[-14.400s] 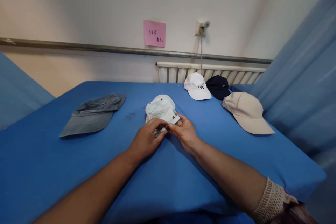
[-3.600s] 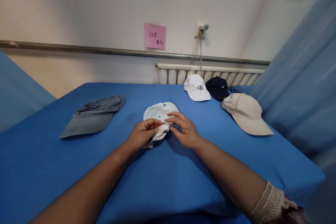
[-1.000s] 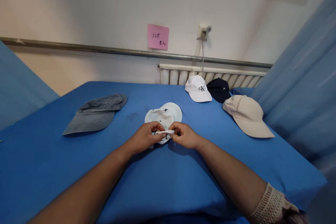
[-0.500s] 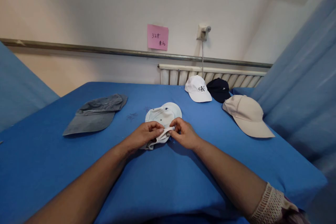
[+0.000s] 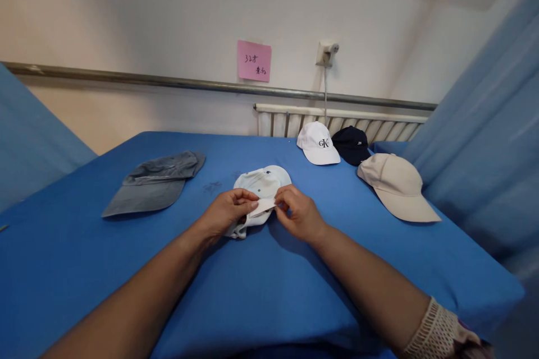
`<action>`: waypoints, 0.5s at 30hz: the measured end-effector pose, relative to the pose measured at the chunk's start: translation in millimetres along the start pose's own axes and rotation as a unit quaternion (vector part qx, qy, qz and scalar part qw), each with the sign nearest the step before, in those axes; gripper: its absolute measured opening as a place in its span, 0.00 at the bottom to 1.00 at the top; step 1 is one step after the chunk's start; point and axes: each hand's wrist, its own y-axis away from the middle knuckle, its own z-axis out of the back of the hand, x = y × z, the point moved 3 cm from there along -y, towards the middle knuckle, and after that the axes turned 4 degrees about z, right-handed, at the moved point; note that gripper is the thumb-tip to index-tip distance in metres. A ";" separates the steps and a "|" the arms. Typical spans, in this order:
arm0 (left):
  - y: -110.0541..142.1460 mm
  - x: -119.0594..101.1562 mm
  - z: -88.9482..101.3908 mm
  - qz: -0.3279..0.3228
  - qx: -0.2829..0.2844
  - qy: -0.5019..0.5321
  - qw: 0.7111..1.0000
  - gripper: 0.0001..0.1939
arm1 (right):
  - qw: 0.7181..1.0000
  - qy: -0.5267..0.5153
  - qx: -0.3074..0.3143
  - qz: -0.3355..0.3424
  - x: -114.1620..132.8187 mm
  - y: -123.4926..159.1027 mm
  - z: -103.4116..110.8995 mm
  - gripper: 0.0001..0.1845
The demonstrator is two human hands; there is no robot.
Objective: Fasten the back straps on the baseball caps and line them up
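Note:
A pale, whitish-blue baseball cap lies mid-table with its brim pointing away from me. My left hand pinches a flat white band at the cap's near edge between thumb and fingers. At the band's other end, the thumb and fingertips of my right hand are closed on it. The band stretches between the two hands; whether it is the sweatband or a strap I cannot tell. Part of the cap's near edge is hidden behind my fingers.
A grey cap lies to the left on the blue-covered table. Toward the right are a white cap, a dark navy cap and a beige cap. Behind the table stand a radiator and a metal rail.
The white band, folded and bunched before, now lies flatter and broader between my hands. My left hand has shifted slightly left and my right hand slightly right.

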 end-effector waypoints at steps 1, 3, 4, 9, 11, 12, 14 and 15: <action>0.0 -0.2 1.3 0.000 -0.005 0.005 1.000 0.20 | 1.000 0.018 0.010 0.006 1.2 -0.2 0.5 0.09; 0.2 0.1 2.7 0.008 0.000 0.009 1.000 0.21 | 0.998 0.048 0.025 0.014 2.7 -0.6 0.8 0.10; 0.6 0.6 2.7 0.015 0.012 0.006 1.000 0.21 | 0.998 0.057 0.029 0.016 2.9 -0.6 0.7 0.10; 4.6 1.8 -1.9 0.045 0.094 -0.055 0.993 0.22 | 0.997 0.068 0.024 0.029 3.8 0.1 0.4 0.10; 5.9 -0.3 -2.6 0.036 0.095 -0.079 0.992 0.24 | 0.997 0.070 0.019 0.037 5.6 0.0 1.3 0.10; 6.2 -1.9 -2.2 0.027 0.085 -0.083 0.993 0.24 | 0.996 0.072 0.018 0.041 6.7 -0.3 1.8 0.10; 6.5 -5.7 0.0 0.004 0.046 -0.088 0.995 0.23 | 0.995 0.081 0.026 0.047 9.1 -1.3 2.1 0.09; 6.5 -7.5 1.4 -0.008 0.025 -0.092 0.995 0.22 | 0.995 0.087 0.032 0.048 10.0 -1.8 2.0 0.09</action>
